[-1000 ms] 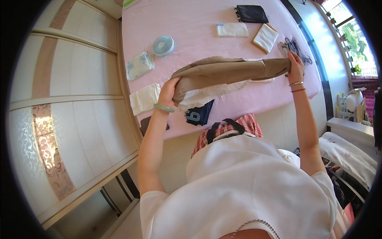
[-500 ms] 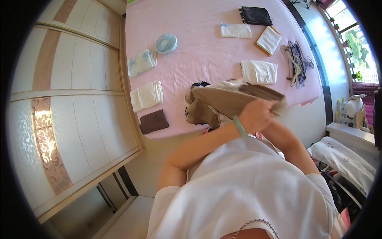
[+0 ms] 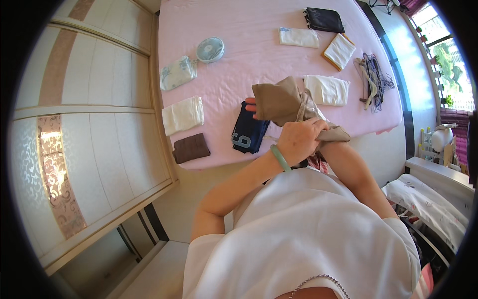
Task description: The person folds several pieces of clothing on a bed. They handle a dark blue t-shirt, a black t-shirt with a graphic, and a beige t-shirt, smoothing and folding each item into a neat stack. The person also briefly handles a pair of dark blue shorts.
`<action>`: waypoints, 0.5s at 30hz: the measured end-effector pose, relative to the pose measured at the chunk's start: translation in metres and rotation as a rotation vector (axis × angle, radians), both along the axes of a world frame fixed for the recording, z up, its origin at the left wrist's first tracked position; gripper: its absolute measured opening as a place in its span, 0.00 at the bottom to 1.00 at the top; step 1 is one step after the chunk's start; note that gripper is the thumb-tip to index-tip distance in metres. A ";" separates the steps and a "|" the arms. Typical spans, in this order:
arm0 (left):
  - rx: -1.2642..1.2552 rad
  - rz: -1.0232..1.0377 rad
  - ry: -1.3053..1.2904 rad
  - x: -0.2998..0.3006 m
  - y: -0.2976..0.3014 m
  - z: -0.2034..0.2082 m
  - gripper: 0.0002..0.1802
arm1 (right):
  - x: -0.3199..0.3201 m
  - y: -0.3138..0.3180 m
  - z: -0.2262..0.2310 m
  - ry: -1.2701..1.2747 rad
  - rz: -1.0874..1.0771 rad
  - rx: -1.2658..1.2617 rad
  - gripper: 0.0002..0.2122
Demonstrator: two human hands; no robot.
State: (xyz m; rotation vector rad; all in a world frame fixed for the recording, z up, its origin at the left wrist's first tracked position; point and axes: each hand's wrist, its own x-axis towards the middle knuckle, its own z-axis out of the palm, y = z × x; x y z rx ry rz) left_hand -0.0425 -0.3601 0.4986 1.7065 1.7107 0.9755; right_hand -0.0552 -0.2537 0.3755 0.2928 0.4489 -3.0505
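Observation:
A brown garment (image 3: 276, 102) is bunched in front of me, over the near edge of the bed. My left hand (image 3: 300, 139), with a green bangle at its wrist, is closed on the garment's gathered fabric. My right forearm goes under or into the cloth, I cannot tell which. The outstretched fingertips of my right hand (image 3: 251, 107) show past the garment's left side; the rest of that hand is hidden. Just below them lies a folded dark blue garment (image 3: 249, 130) with a light printed figure, partly covered by the brown cloth.
On the pink bed (image 3: 239, 65) lie folded white cloths (image 3: 326, 90), a folded dark brown one (image 3: 191, 148), a light blue fan (image 3: 210, 49), a black bag-like item (image 3: 324, 20) and a heap of hangers (image 3: 374, 82). A cream wardrobe (image 3: 94, 164) stands along the left.
The brown garment is more gathered, and the dark blue garment beneath is uncovered. My left hand has shifted slightly left and down; my right fingertips now show at the cloth's left side.

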 end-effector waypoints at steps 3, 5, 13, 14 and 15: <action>-0.068 0.027 -0.310 0.000 0.004 -0.002 0.13 | 0.005 0.002 -0.001 -0.027 -0.013 -0.042 0.25; -0.036 0.123 -0.593 -0.007 0.007 -0.020 0.12 | 0.012 0.001 -0.001 -0.086 -0.059 -0.045 0.24; 0.102 0.862 -1.291 -0.134 -0.031 -0.045 0.21 | 0.070 0.016 0.011 -0.378 -0.363 0.068 0.18; 0.143 0.906 -1.235 -0.141 -0.041 -0.057 0.21 | 0.079 0.023 0.014 -0.400 -0.390 0.183 0.17; 0.186 0.958 -1.195 -0.145 -0.053 -0.067 0.22 | 0.085 0.032 0.019 -0.422 -0.393 0.337 0.17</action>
